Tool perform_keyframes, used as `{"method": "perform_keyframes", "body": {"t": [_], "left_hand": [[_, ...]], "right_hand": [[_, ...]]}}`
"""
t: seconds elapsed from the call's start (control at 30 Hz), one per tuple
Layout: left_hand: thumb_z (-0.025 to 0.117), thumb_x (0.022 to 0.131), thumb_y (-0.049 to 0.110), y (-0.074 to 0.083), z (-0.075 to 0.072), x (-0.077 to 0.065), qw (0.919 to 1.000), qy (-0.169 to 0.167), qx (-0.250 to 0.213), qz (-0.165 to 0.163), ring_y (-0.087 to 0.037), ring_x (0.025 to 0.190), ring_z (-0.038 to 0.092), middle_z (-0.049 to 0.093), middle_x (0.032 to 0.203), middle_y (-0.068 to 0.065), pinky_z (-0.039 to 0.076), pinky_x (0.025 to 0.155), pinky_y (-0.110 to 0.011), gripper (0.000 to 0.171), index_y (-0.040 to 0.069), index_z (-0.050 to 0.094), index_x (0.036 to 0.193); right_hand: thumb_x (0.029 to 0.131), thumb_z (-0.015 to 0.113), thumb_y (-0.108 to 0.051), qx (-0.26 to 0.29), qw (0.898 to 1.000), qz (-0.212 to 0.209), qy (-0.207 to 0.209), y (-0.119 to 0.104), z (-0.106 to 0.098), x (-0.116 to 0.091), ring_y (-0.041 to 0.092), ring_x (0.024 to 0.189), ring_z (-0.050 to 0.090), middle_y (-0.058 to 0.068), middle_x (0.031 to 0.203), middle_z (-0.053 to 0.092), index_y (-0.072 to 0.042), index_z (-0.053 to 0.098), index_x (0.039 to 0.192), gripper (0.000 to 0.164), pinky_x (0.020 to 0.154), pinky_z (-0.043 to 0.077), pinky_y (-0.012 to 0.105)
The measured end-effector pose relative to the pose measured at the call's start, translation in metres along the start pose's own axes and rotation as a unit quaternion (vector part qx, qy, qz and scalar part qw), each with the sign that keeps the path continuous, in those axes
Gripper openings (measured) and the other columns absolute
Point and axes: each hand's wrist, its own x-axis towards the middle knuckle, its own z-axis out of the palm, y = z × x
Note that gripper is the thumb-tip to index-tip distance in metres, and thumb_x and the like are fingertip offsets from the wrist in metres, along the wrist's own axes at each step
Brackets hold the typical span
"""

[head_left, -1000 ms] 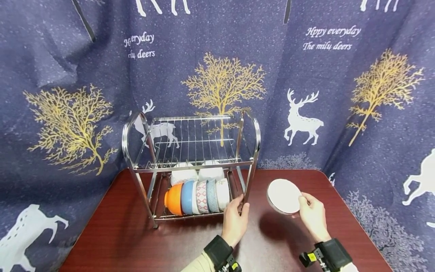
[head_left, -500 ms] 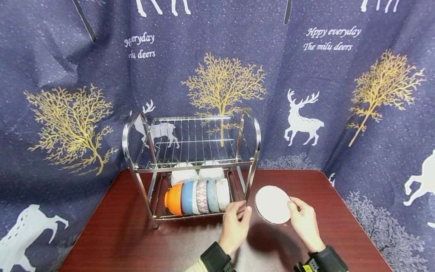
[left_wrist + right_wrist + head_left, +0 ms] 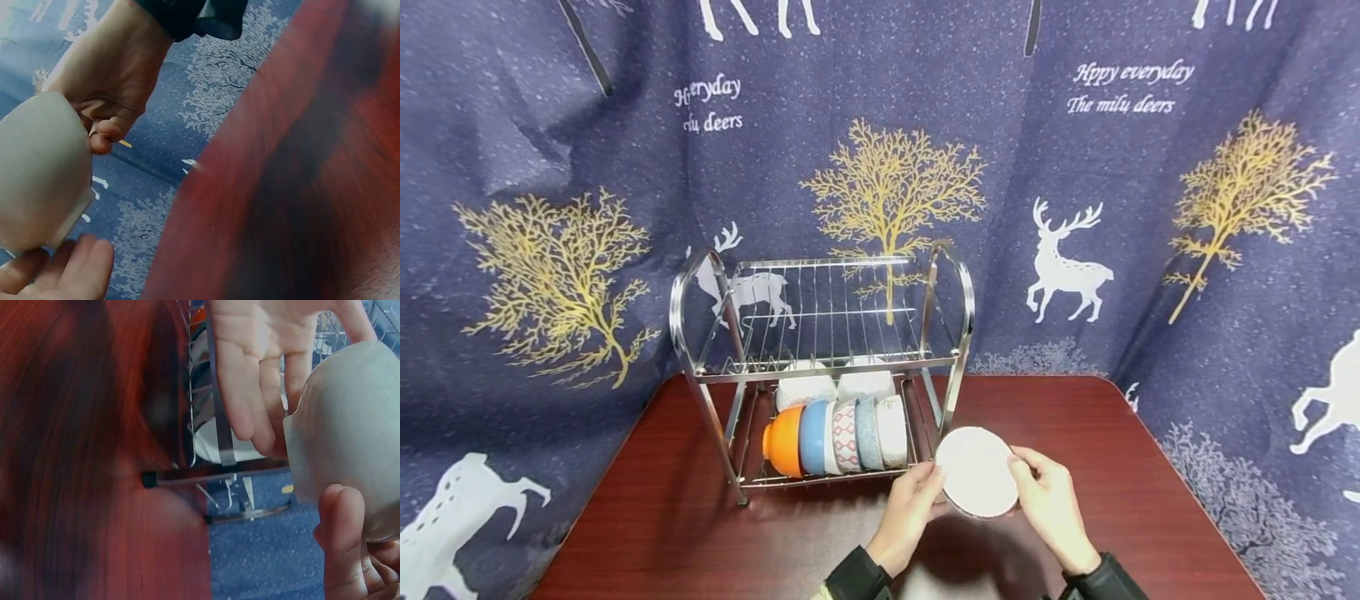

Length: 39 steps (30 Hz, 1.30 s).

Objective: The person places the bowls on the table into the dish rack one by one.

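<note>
A white bowl (image 3: 976, 472) with a thin dark rim is held above the table, in front of the rack's right leg. My right hand (image 3: 1051, 504) pinches its right edge, thumb on the rim and fingers on the outer wall. At the left edge is my left hand (image 3: 906, 512), thumb close to the rim. In the right wrist view the left hand's fingers (image 3: 265, 387) extend nearly straight beside the bowl's pale outside (image 3: 353, 437). The left wrist view shows the left fingers (image 3: 81, 269) by the bowl's foot; firm contact is hard to tell.
A two-tier metal dish rack (image 3: 842, 367) stands left of centre. On its lower tier is a row of bowls: orange (image 3: 783, 442), blue (image 3: 813, 437), red-patterned (image 3: 846, 437), speckled grey-blue (image 3: 868, 433) and white (image 3: 892, 431). Two white bowls (image 3: 865, 384) sit behind. The table (image 3: 647, 500) is dark red.
My right hand has carried the bowl leftward and nearer to me. My left hand has left the rack's right leg and moved to the bowl's left edge.
</note>
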Motion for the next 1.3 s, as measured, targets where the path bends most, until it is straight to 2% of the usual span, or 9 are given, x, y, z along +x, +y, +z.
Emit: {"method": "perform_keyframes", "body": {"t": [0.07,0.2,0.37,0.6,0.77,0.9,1.03,1.17,1.3], "left_hand": [[0.05,0.1,0.022,0.001,-0.003,-0.002,0.9988,-0.019,-0.044,-0.012,-0.015,0.086,0.064,0.064,0.096,-0.008,0.054,0.082,-0.035,0.032,-0.008,0.056,0.111],[0.051,0.099,0.025,0.002,-0.009,-0.005,0.9956,-0.047,-0.081,-0.011,-0.017,0.087,0.064,0.064,0.098,-0.008,0.054,0.082,-0.035,0.034,-0.007,0.055,0.112],[0.05,0.1,0.024,0.003,-0.015,-0.008,0.9919,-0.072,-0.103,-0.015,-0.018,0.092,0.064,0.065,0.104,-0.009,0.053,0.086,-0.038,0.042,-0.011,0.05,0.123],[0.052,0.098,0.019,0.006,-0.024,-0.011,0.9914,-0.074,-0.107,-0.016,-0.018,0.096,0.064,0.064,0.109,-0.011,0.051,0.09,-0.041,0.045,-0.014,0.045,0.128],[0.056,0.095,0.014,0.01,-0.032,-0.013,0.9948,-0.052,-0.086,-0.016,-0.02,0.093,0.065,0.065,0.105,-0.013,0.051,0.089,-0.043,0.04,-0.015,0.049,0.122],[0.059,0.092,0.009,0.016,-0.041,-0.018,0.9974,-0.027,-0.065,-0.011,-0.021,0.093,0.064,0.063,0.104,-0.014,0.053,0.087,-0.042,0.04,-0.016,0.049,0.122],[0.063,0.088,0.004,0.022,-0.054,-0.027,0.9996,0.008,-0.024,0.015,-0.02,0.092,0.064,0.063,0.104,-0.016,0.055,0.082,-0.038,0.042,-0.016,0.051,0.123],[0.064,0.085,-0.001,0.027,-0.07,-0.037,0.9974,0.047,0.019,0.052,-0.018,0.09,0.065,0.064,0.104,-0.018,0.055,0.078,-0.031,0.038,-0.014,0.055,0.119],[0.066,0.084,-0.002,0.033,-0.083,-0.045,0.9931,0.076,0.047,0.075,-0.02,0.094,0.065,0.065,0.106,-0.016,0.054,0.078,-0.028,0.036,-0.01,0.058,0.118]], "right_hand": [[0.094,0.057,-0.007,0.0,1.0,-0.003,-0.002,-0.001,0.003,-0.001,0.012,0.053,0.06,0.014,0.08,0.069,0.001,0.068,0.107,0.019,0.041,0.051,0.031],[0.095,0.056,-0.008,0.01,1.0,0.006,-0.01,-0.002,0.007,-0.004,0.012,0.051,0.059,0.014,0.08,0.069,0.002,0.068,0.108,0.02,0.041,0.051,0.031],[0.095,0.057,-0.01,0.008,1.0,0.011,-0.011,-0.003,0.009,-0.008,0.008,0.057,0.059,0.013,0.087,0.07,0.002,0.067,0.111,0.022,0.046,0.051,0.027],[0.095,0.056,-0.01,0.047,0.997,0.04,-0.051,-0.009,0.014,-0.008,0.016,0.054,0.061,0.014,0.083,0.068,0.003,0.064,0.115,0.025,0.045,0.054,0.037],[0.095,0.056,-0.011,0.031,0.996,0.032,-0.077,-0.011,0.018,-0.006,0.014,0.061,0.06,0.01,0.086,0.068,-0.002,0.065,0.114,0.023,0.05,0.052,0.029],[0.097,0.056,-0.015,0.036,0.994,0.018,-0.099,-0.015,0.022,-0.005,0.014,0.06,0.058,0.007,0.082,0.066,-0.002,0.065,0.115,0.024,0.052,0.05,0.026],[0.097,0.056,-0.015,0.061,0.992,0.009,-0.114,-0.016,0.033,-0.002,0.016,0.066,0.063,0.01,0.087,0.066,0.0,0.063,0.116,0.025,0.059,0.055,0.028],[0.097,0.058,-0.019,0.034,0.994,-0.025,-0.102,-0.012,0.047,0.004,0.019,0.085,0.066,0.012,0.104,0.065,-0.002,0.059,0.12,0.029,0.075,0.055,0.03],[0.096,0.058,-0.026,-0.014,0.996,-0.053,-0.064,-0.008,0.055,0.009,0.019,0.1,0.061,0.008,0.109,0.063,-0.005,0.058,0.121,0.033,0.088,0.051,0.037]]}}
